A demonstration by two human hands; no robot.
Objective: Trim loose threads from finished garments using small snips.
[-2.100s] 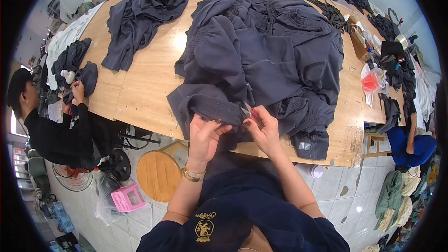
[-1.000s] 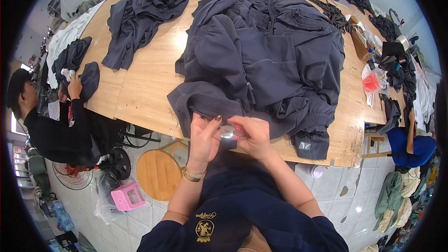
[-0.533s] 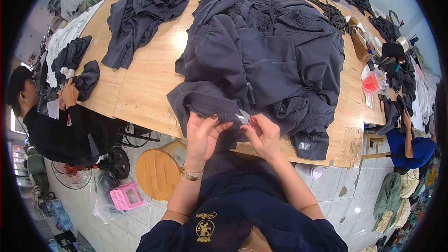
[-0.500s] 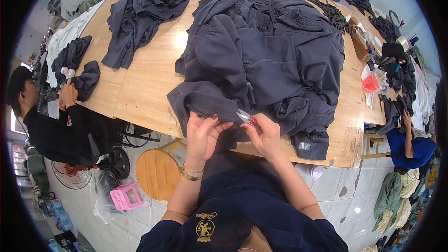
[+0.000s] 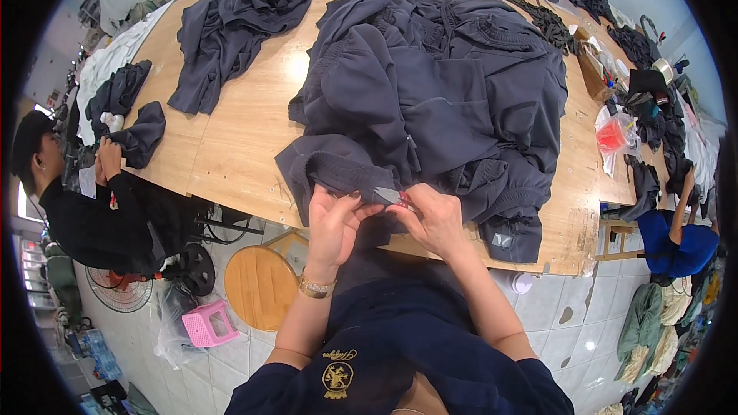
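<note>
at the near edge of the wooden table (image 5: 231,154), the left hand (image 5: 334,223) pinches a dark grey garment's hem (image 5: 338,173); the right hand (image 5: 438,219) is closed around small snips (image 5: 392,197) touching it. farther back lies a second garment (image 5: 238,23) near the far left corner.

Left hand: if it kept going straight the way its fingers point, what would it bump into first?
Probably the dark garment: the left hand points up at its ribbed hem, which its fingertips already touch, beside the small snips in the right hand.

Lower centre: left hand (image 5: 336,224) pinches dark grey garment (image 5: 430,100) hem; right hand (image 5: 434,219) grips small snips (image 5: 390,197) against it.
</note>
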